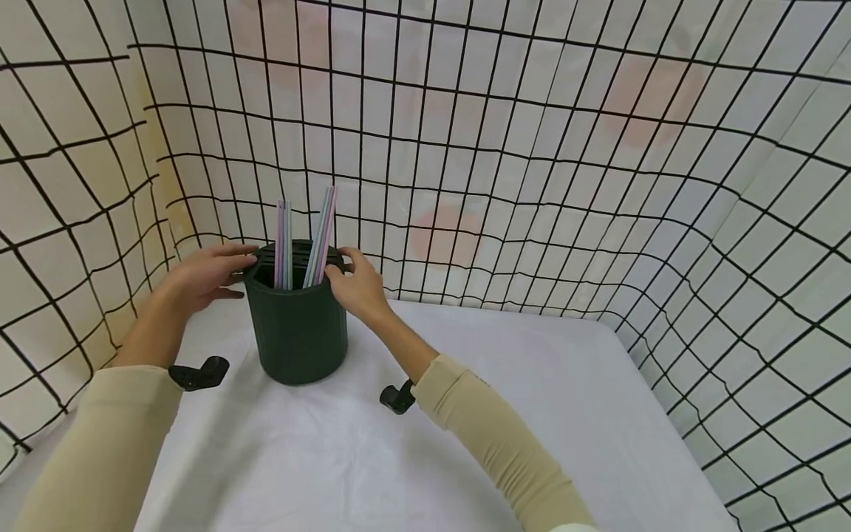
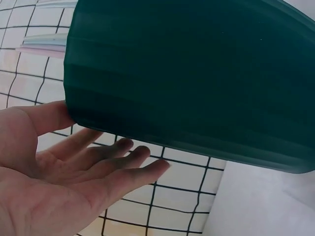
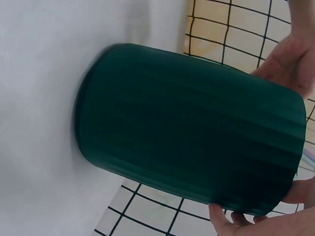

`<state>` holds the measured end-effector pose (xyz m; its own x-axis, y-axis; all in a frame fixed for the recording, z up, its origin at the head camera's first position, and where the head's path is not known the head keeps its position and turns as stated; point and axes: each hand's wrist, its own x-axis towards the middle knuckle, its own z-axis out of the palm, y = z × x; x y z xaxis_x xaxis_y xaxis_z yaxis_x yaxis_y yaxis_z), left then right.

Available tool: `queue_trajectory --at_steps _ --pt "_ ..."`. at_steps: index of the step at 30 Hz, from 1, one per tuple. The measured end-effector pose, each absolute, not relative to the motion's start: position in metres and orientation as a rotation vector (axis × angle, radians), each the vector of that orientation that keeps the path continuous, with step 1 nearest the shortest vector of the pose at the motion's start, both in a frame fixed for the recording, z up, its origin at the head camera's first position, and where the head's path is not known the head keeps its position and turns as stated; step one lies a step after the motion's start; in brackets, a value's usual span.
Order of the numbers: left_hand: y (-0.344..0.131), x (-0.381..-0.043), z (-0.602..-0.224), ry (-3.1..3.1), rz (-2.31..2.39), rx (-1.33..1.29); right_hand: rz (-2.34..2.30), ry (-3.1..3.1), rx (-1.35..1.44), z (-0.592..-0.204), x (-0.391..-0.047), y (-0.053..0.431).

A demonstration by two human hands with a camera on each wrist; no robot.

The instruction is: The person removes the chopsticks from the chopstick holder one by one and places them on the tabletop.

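Observation:
A dark green cylindrical holder (image 1: 299, 336) stands upright on the white cloth, with dark slots across its top. Pastel straws (image 1: 284, 244) stick up from its left part, and a second bunch of straws (image 1: 321, 236) leans to the right. My left hand (image 1: 206, 275) is at the left rim; in the left wrist view its thumb (image 2: 47, 117) touches the rim while the other fingers stay loosely spread beside the wall. From the right, my right hand (image 1: 361, 284) grips the rim, its fingertips (image 3: 220, 219) against the side in the right wrist view.
Black wire grid panels (image 1: 459, 140) rise behind the table and along both sides, close behind the holder. White cloth (image 1: 532, 391) covers the tabletop. A black wrist mount (image 1: 199, 374) sticks out from the left sleeve, and another mount (image 1: 397, 397) from the right.

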<state>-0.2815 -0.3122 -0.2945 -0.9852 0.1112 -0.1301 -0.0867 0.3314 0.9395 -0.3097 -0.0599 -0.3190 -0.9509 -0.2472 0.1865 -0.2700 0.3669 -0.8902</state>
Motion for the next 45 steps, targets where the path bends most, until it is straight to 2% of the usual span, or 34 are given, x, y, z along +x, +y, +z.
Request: queue_trajectory --at_steps 23,36,45 --pt "-0.316 -0.281 -0.308 2.402 1.761 0.0 2.051 -2.489 0.381 -0.333 -0.312 -0.056" --pt "-0.313 -0.282 -0.309 2.406 1.767 -0.031 2.035 -2.472 0.252 -0.332 -0.312 -0.056" --pt "-0.303 -0.279 -0.31 2.373 1.783 0.03 2.003 -2.505 0.332 -0.332 -0.311 -0.036"
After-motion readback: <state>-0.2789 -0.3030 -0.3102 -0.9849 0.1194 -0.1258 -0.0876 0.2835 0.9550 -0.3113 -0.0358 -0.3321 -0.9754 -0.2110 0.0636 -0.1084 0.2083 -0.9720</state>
